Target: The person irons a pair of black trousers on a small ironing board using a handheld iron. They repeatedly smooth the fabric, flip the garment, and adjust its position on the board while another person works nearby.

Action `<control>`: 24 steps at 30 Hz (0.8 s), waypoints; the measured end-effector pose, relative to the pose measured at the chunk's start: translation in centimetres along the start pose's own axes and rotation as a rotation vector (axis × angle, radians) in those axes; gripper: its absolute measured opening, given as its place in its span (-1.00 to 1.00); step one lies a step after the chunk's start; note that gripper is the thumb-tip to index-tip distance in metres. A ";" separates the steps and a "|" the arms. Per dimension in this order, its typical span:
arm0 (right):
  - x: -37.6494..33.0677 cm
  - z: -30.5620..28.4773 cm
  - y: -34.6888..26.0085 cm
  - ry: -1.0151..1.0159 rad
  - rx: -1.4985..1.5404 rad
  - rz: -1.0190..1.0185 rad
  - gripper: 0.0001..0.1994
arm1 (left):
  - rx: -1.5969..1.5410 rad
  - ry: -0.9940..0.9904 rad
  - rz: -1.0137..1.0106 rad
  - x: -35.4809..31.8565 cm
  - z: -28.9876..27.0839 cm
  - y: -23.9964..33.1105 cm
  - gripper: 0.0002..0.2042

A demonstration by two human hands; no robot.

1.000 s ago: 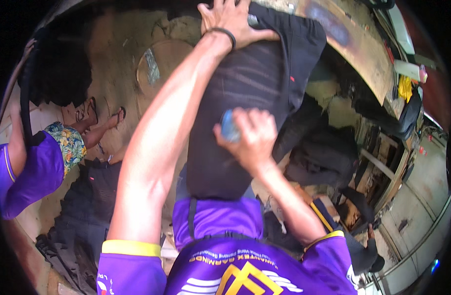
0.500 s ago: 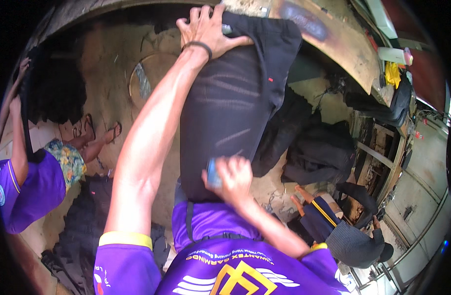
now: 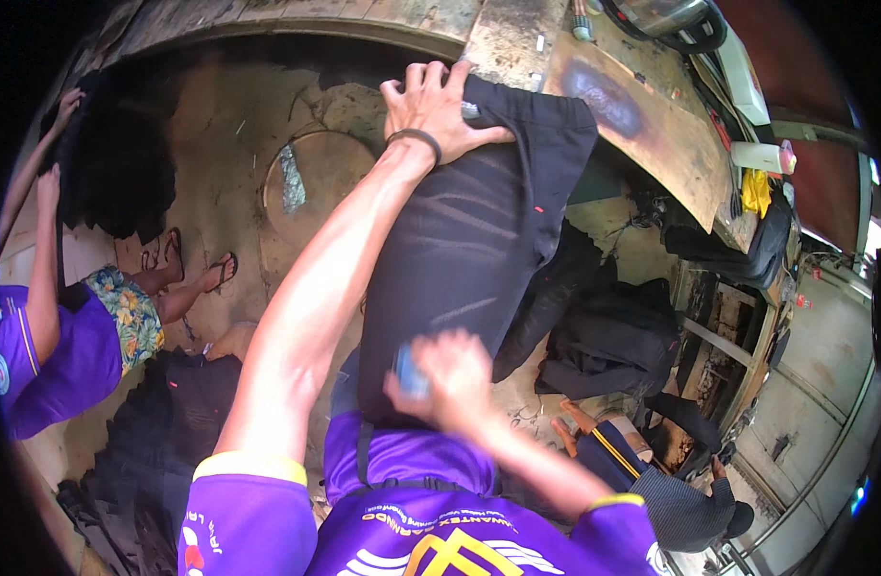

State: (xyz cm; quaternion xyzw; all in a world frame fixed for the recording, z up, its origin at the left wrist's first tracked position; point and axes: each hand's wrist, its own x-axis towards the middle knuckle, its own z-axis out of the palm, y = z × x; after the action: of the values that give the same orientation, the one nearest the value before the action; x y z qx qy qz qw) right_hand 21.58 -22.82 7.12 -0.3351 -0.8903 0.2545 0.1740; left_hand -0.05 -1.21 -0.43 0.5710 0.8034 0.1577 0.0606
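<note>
A pair of black trousers [image 3: 450, 230] is stretched lengthwise in front of me, with pale streaks across the leg and a small red tag near the right edge. My left hand [image 3: 436, 110] grips its far end, fingers spread over the edge and thumb lying across the cloth. Over the near end, my right hand [image 3: 452, 379] is closed round a small blue block [image 3: 411, 372] against the fabric. Motion blurs both the hand and the block, so the block's exact kind is unclear. What supports the trousers from beneath is hidden.
A worn wooden table [image 3: 652, 144] with a dark scorched patch stands beyond, bearing a pale bottle [image 3: 759, 156] and a yellow cloth [image 3: 755, 193]. Black garments [image 3: 613, 331] lie piled to the right. One co-worker [image 3: 71, 355] is at left, another [image 3: 685, 490] at lower right.
The whole view has shifted, showing more of the table at the top. My right hand with the blue block has moved slightly nearer me; my left hand keeps its hold on the trousers.
</note>
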 end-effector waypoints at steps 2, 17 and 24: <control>6.0 -0.1 2.4 0.081 -0.127 -0.030 -0.51 | -0.024 0.036 0.018 0.0 0.0 -0.1 0.19; -14.1 2.3 -4.9 0.073 0.035 0.592 -0.36 | -0.032 0.096 0.037 -0.7 -0.1 -0.1 0.21; -20.8 3.5 -5.2 0.317 1.124 1.193 -0.46 | -0.121 0.064 0.127 -1.5 -1.2 -1.8 0.01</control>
State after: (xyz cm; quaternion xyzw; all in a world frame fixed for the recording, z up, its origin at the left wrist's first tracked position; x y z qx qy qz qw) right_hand 32.14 -41.67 4.37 -0.6454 -0.2690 0.6600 0.2746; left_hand -1.46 -3.38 0.03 0.6107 0.7561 0.2276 0.0592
